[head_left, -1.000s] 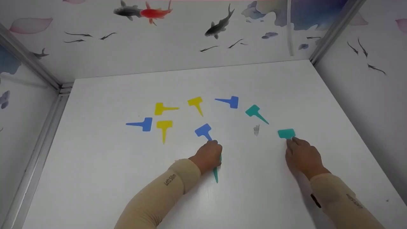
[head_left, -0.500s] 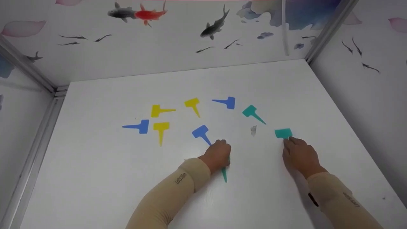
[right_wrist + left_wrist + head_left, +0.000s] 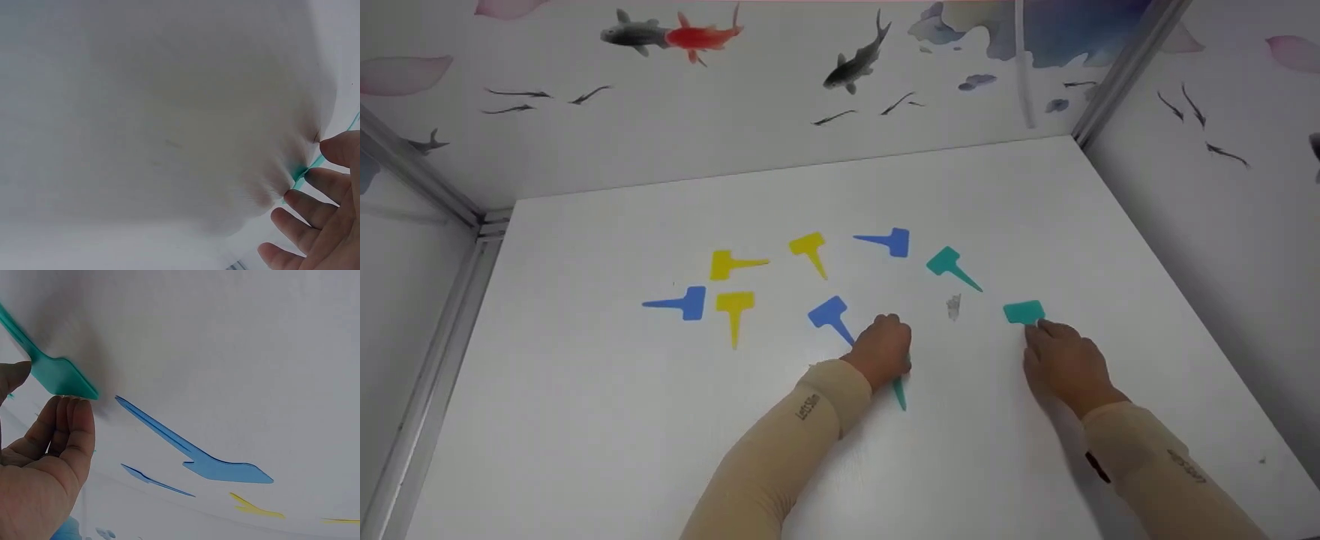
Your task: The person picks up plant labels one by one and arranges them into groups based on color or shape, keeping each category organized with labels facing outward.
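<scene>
In the head view my left hand [image 3: 883, 349] grips a green T-shaped plant label, its pointed stem [image 3: 900, 394] sticking out toward me. The left wrist view shows the label's broad head [image 3: 63, 377] with the thumb at one side and bunched fingertips at its edge. A blue plant label [image 3: 830, 315] lies just left of that hand. Farther right my right hand [image 3: 1069, 364] rests on another green plant label [image 3: 1024, 312], fingers fairly straight, the stem hidden beneath them. In the right wrist view the fingers [image 3: 312, 209] are spread, with fingertips on that label's green edge [image 3: 299, 180].
Yellow plant labels [image 3: 735, 301] and blue ones [image 3: 694, 303] lie flat on the white table [image 3: 585, 420] toward the left and back. A third green label [image 3: 945, 261] lies behind a grey smudge [image 3: 954, 307]. Printed walls [image 3: 735, 112] surround the table.
My left hand has moved right and slightly away from me, carrying the green plant label off from the blue one. My right hand stays on its label. The head view has shifted a little.
</scene>
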Motion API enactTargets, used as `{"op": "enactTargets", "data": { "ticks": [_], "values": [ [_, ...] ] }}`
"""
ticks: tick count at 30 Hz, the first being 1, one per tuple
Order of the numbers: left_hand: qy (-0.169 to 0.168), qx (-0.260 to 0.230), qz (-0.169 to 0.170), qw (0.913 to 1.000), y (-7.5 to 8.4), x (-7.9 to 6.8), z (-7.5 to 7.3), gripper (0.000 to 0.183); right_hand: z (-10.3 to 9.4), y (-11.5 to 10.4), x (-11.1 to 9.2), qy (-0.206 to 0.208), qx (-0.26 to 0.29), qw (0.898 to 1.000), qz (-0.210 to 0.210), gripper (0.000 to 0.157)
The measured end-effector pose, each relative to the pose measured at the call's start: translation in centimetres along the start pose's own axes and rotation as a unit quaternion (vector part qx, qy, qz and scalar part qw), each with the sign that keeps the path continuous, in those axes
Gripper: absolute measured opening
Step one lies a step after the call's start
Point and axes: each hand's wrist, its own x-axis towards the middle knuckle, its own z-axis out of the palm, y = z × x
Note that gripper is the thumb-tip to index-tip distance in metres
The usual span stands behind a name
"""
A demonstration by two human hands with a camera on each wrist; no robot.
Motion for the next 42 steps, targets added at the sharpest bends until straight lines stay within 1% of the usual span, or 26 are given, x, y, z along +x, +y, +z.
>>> {"op": "enactTargets", "data": {
  "ticks": [8,13,17,23,27,30,35,42],
  "values": [
    [-0.001,-0.022,-0.009,0.9997,0.0,0.9,-0.3,0.024,-0.1,0.0,0.0,-0.005,0.000,1.000,0.009,0.045],
    [-0.001,-0.018,-0.012,0.9998,-0.1,1.2,-0.3,0.023,-0.2,0.0,-0.1,-0.009,0.001,1.000,0.012,0.045],
    [0.006,-0.010,-0.014,0.9998,0.0,1.5,-0.2,0.022,0.0,0.2,-0.1,-0.010,-0.005,1.000,0.009,0.045],
    [0.017,-0.006,-0.021,0.9996,0.6,1.9,-0.1,0.023,0.1,0.4,-0.2,-0.005,-0.010,1.000,0.007,0.044],
    [0.028,0.002,-0.024,0.9993,0.9,2.2,0.1,0.024,0.0,0.3,-0.3,0.001,-0.012,1.000,0.001,0.044],
    [0.035,0.003,-0.024,0.9991,1.0,2.4,0.2,0.024,-0.1,0.1,-0.2,-0.005,-0.014,1.000,0.003,0.044],
    [0.039,-0.003,-0.023,0.9990,1.1,2.7,0.3,0.024,0.0,0.0,0.1,-0.014,-0.019,1.000,0.005,0.046],
    [0.032,-0.014,-0.018,0.9992,0.8,2.5,0.0,0.026,0.2,0.1,0.1,-0.008,-0.001,1.000,0.009,0.045]
  ]
}}
